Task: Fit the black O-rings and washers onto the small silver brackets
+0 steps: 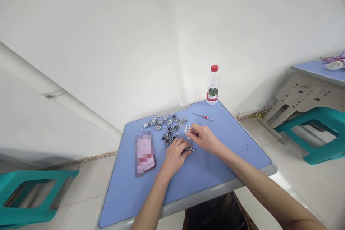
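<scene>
Both my hands rest on a blue desk top (215,165). My left hand (174,155) has its fingers curled round a small dark metal part (189,149) near the desk's middle. My right hand (204,137) sits just right of it, its fingertips pinched on a small silver metal piece (188,132). Behind my hands lies a loose pile of several small metal parts (167,126), some silver, some with black round ends. A thin red-handled screwdriver (203,116) lies behind my right hand.
A clear water bottle with a red cap (212,85) stands at the desk's far right corner. A phone (145,153) lies left of my left hand. Teal stools (318,129) (29,194) stand on both sides; another desk (320,70) is at the far right.
</scene>
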The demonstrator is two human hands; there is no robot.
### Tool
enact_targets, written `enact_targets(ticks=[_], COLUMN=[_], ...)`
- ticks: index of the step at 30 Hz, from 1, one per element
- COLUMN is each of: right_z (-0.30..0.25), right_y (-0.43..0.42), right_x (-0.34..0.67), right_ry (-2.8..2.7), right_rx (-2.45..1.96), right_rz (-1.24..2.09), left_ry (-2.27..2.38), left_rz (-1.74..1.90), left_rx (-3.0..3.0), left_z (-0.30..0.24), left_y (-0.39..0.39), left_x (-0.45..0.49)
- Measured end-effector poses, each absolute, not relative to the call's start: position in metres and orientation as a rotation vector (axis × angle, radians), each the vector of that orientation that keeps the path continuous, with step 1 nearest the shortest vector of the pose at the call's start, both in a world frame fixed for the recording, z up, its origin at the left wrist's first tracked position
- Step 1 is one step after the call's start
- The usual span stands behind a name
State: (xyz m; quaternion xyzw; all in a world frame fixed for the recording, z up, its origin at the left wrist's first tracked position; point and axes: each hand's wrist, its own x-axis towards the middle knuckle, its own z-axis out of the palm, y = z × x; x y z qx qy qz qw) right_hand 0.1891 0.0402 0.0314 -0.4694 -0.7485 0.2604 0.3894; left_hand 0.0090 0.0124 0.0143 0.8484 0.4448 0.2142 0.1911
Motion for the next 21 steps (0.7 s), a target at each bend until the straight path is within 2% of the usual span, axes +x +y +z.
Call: enact_targets(ticks=[9,21], right_z=[0.035,0.034], right_y=[0.038,0.029], right_x=[0.198,0.191], right_ry=[-1.840,-2.002], right_rx=[-1.119,-0.945], right_rz=[0.857,0.757], left_ry=[1.257,1.259], left_rz=[0.640,0.680], left_rx=[2.334,2.260], left_z=[0.013,0.015], left_y=[0.010,0.010], left_x=[0.010,0.010])
